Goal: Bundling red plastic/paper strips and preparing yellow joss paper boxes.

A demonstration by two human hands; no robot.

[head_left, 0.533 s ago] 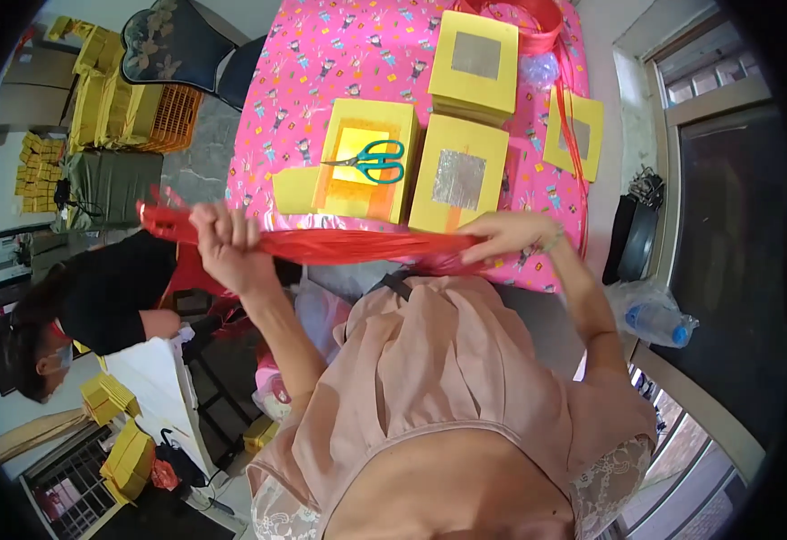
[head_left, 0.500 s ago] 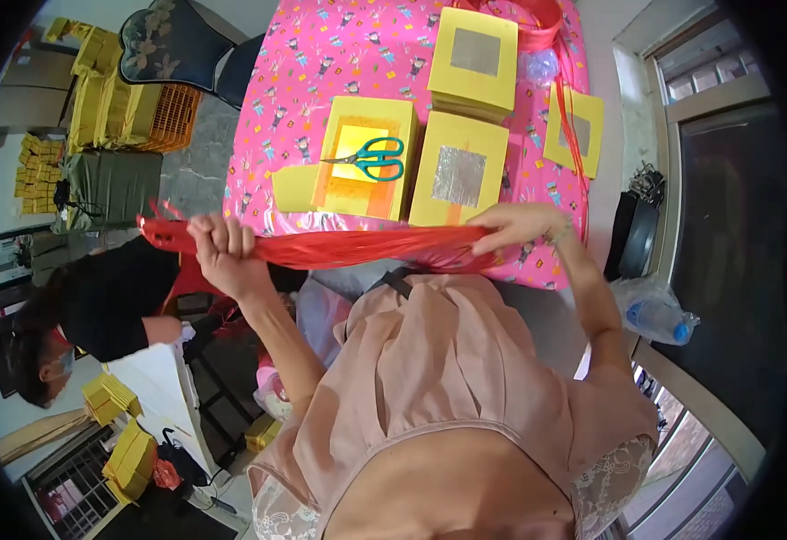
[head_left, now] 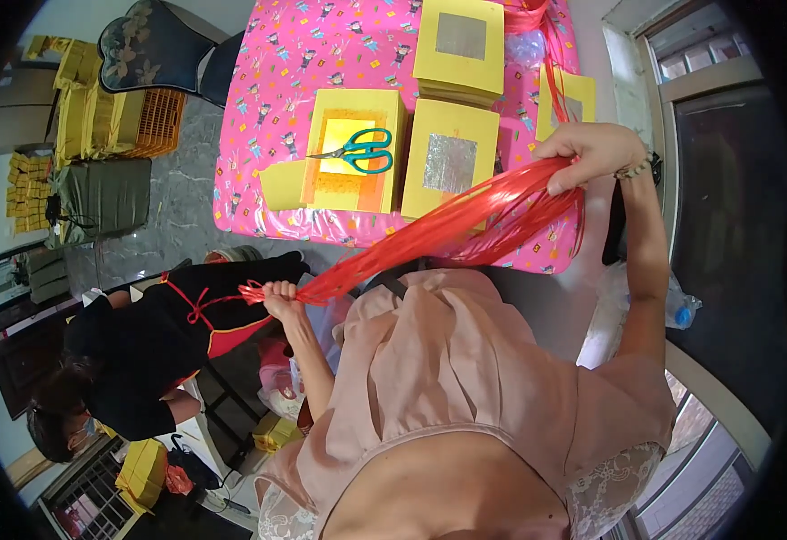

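Observation:
A long bundle of red plastic strips (head_left: 429, 225) stretches slantwise in front of my body, rising from left to right. My left hand (head_left: 284, 300) is closed round its lower end, with a short tuft of ends poking out beyond the fist. At the upper end my right hand (head_left: 596, 151) grips the strips between thumb and fingers, over the table's right edge. Beyond the bundle, teal-handled scissors (head_left: 366, 151) lie on a stack of yellow paper (head_left: 315, 184). Two more stacks stand beside it, a near yellow stack (head_left: 429, 193) and a far yellow stack (head_left: 438, 72), both with silver squares on top.
A pink patterned cloth covers the table (head_left: 272, 99). More red strips (head_left: 529, 16) and a yellow sheet (head_left: 578, 90) lie at its right. A person in black (head_left: 132, 351) bends at the left. Behind them are a chair (head_left: 150, 49) and an orange crate (head_left: 158, 121).
My right hand has moved up and right, and my left hand down and right, so the bundle now slants and fans out more. The person at the left has shifted nearer.

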